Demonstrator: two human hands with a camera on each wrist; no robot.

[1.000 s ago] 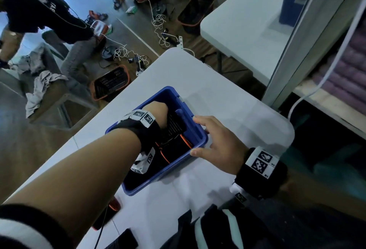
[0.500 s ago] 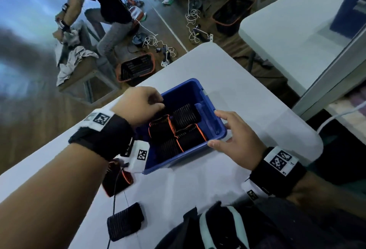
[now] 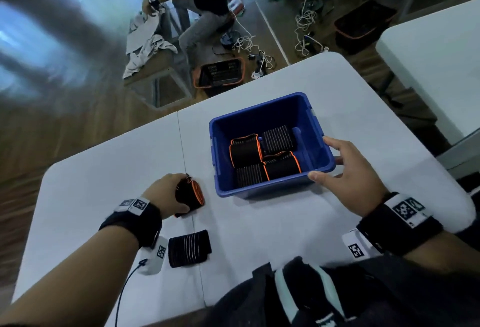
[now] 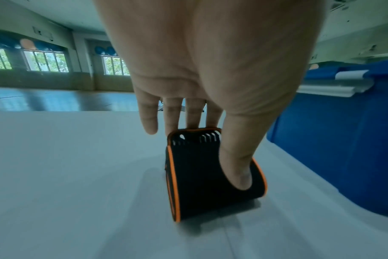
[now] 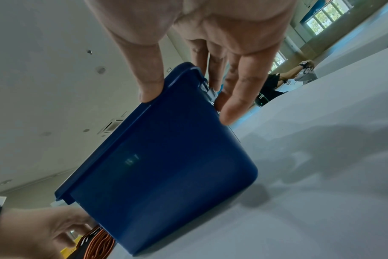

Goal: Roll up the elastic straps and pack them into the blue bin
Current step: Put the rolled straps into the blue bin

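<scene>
Bin [image 3: 262,189] sits centre frame on the table [image 3: 109,165], four rolled straps [image 3: 245,151] packed inside | your right hand [image 3: 348,178] steadies its right corner, fingers spread (thumb on rim) | your left hand [image 3: 166,194] pinches an orange-edged roll [image 3: 191,196] left of bin | another strap [image 3: 189,248] lies lower centre.
</scene>
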